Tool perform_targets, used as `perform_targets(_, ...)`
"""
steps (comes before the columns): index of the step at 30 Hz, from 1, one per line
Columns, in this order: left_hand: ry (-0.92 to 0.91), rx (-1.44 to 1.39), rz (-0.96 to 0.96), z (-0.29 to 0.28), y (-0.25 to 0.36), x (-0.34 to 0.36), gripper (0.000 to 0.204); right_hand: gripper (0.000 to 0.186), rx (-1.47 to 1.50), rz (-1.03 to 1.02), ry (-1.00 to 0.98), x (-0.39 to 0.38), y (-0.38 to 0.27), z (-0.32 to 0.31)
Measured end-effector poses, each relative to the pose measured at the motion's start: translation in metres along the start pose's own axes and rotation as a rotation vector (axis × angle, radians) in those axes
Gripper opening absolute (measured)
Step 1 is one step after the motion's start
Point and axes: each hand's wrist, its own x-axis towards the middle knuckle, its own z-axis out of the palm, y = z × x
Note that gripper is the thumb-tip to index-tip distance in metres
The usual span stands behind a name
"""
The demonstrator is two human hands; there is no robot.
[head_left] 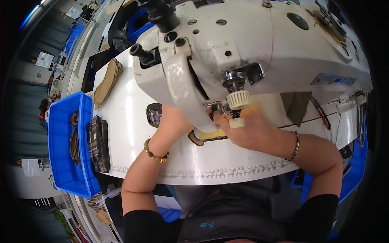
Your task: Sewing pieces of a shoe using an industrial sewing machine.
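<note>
A white sewing machine (251,52) spans the view, its needle area partly hidden behind the machine head. My left hand (176,119) is at the left of the presser foot (219,107), and its fingers are hidden by the white machine guard. My right hand (249,125) is on the other side, its fingers bent together close to the foot; what they pinch is hidden. Plaid fabric (154,114) shows beside my left hand. A yellow piece with a dark edge (210,134) lies under my right hand, a tan-and-dark rounded end (196,138) sticking out towards me.
On the white table (133,154), a stack of tan sole-shaped pieces (108,83) lies far left. Plaid pieces (98,143) are piled next to a blue bin (67,178) holding dark pieces. Olive fabric (296,107) and a pair of snips (321,113) lie right of the machine.
</note>
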Motion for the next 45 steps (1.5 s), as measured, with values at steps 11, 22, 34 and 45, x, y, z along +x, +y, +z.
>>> perform_targets(11,0.003,-0.183,-0.062,0.003,-0.008,-0.005,0.027,0.005,-0.282,-0.212,-0.064,0.005,-0.005,-0.015)
perform_targets(22,-0.017,-0.182,-0.095,-0.008,0.011,0.001,0.033,0.009,-0.269,-0.209,-0.027,0.006,-0.004,-0.014)
perform_targets(34,-0.014,-0.055,-0.135,-0.026,0.021,-0.012,0.039,0.010,-0.220,-0.197,-0.043,0.004,0.000,-0.014)
perform_targets(45,0.131,0.197,0.288,-0.052,0.039,-0.025,0.023,0.017,-0.181,-0.080,-0.104,0.009,0.005,0.002)
